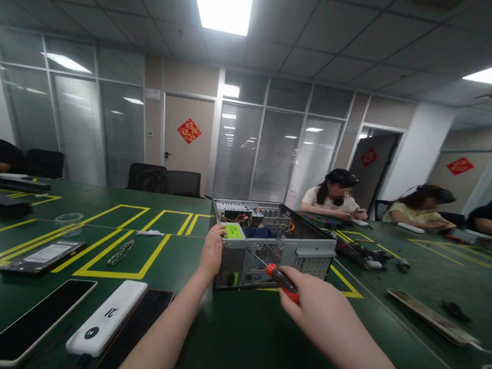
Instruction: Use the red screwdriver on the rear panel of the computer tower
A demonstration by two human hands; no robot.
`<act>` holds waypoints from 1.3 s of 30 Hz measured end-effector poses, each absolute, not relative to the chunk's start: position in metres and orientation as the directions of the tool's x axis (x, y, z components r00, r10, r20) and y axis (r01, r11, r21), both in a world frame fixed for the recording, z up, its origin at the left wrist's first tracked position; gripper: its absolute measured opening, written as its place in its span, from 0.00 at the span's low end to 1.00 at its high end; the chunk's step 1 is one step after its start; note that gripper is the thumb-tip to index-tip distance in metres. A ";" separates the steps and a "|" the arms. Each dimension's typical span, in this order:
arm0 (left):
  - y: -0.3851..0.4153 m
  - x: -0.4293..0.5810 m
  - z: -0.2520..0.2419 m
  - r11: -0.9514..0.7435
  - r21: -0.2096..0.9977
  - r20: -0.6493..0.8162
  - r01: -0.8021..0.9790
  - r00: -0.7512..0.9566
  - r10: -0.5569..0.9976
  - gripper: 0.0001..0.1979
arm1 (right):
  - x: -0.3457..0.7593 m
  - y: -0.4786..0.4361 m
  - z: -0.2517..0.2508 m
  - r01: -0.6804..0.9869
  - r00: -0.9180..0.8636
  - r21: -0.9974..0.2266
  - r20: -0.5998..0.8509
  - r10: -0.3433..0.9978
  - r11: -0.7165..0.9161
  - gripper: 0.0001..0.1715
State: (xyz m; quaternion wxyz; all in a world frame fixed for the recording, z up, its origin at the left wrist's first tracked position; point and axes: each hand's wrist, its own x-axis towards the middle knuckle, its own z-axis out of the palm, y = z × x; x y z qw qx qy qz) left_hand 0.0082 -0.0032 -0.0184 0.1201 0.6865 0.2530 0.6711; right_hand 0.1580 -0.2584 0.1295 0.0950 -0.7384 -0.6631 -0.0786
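Note:
An open computer case (pixel 310 242) lies on the green table, its perforated rear panel towards me and wires showing inside. At its left end sits a power supply (pixel 234 231) with a bright yellow-green label. My left hand (pixel 212 252) is closed over the left corner of that power supply, the fingertips at its top edge. In my right hand (pixel 311 295) is a red and black screwdriver (pixel 283 282), gripped by the handle. Its thin shaft slants up and left to the rear panel; whether the tip touches a screw is too small to tell.
Left of my arm lie a hard drive (pixel 42 257), a phone (pixel 35 321), a white power bank (pixel 107 318) and a dark phone (pixel 133 331). Cables and parts (pixel 367 252) are right of the case, with another phone (pixel 432 317) nearer. Several people sit around the table.

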 end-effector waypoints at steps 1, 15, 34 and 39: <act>-0.003 0.008 -0.018 -0.843 0.505 0.860 0.184 -0.029 0.509 0.23 | 0.157 -0.258 0.129 0.994 0.107 -0.041 0.246 0.963 -0.100 0.22; -0.001 0.008 -0.021 -0.848 0.500 0.864 0.174 -0.032 0.503 0.26 | 0.157 -0.256 0.133 0.989 0.138 -0.085 0.196 0.971 -0.123 0.25; -0.004 0.008 -0.018 -0.840 0.507 0.858 0.193 -0.024 0.513 0.24 | 0.158 -0.255 0.131 0.984 0.143 -0.134 0.197 0.970 -0.118 0.20; -0.003 0.008 -0.018 -0.847 0.494 0.866 0.198 -0.025 0.499 0.23 | 0.153 -0.252 0.126 0.984 0.133 -0.141 0.194 0.972 -0.106 0.19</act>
